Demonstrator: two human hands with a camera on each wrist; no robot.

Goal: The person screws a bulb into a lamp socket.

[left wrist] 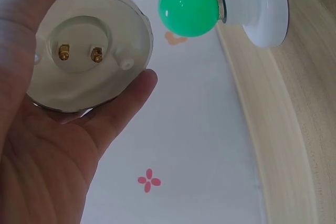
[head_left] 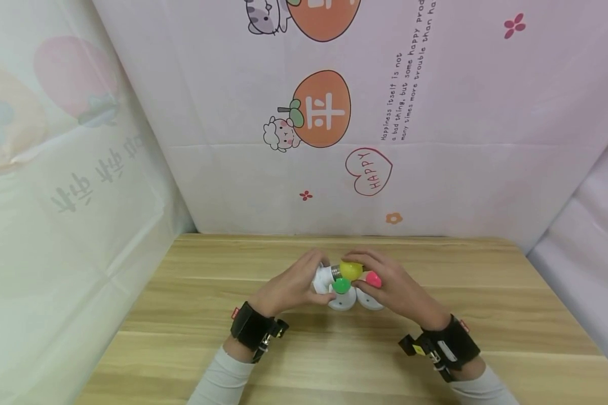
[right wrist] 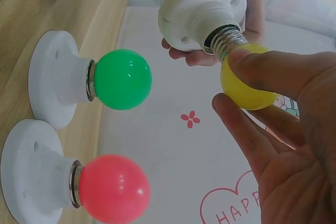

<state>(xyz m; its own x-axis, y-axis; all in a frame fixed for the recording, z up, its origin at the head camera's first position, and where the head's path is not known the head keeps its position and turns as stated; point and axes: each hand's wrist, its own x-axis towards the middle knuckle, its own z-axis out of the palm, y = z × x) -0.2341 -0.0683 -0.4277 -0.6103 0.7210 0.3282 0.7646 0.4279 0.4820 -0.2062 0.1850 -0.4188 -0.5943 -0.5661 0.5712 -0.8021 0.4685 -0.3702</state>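
Note:
My left hand (head_left: 295, 284) grips a white round lamp socket (right wrist: 178, 17) by its rim, lifted off the table. Its underside, with two brass screws, faces the left wrist camera. My right hand (head_left: 396, 286) pinches a yellow light bulb (right wrist: 236, 85) between thumb and fingers. The bulb's metal screw base is at the socket's mouth, with much of the thread still showing outside. Beside them a green bulb (right wrist: 123, 80) sits in its own white socket (right wrist: 52, 82) on the table. A pink-red bulb (right wrist: 113, 188) sits in another white socket (right wrist: 34, 177).
The wooden table (head_left: 314, 360) reaches to a white printed cloth (head_left: 223, 169) at the back. More cloth hangs at the left and right sides. The green and pink bulbs in their sockets stand side by side, close below my hands.

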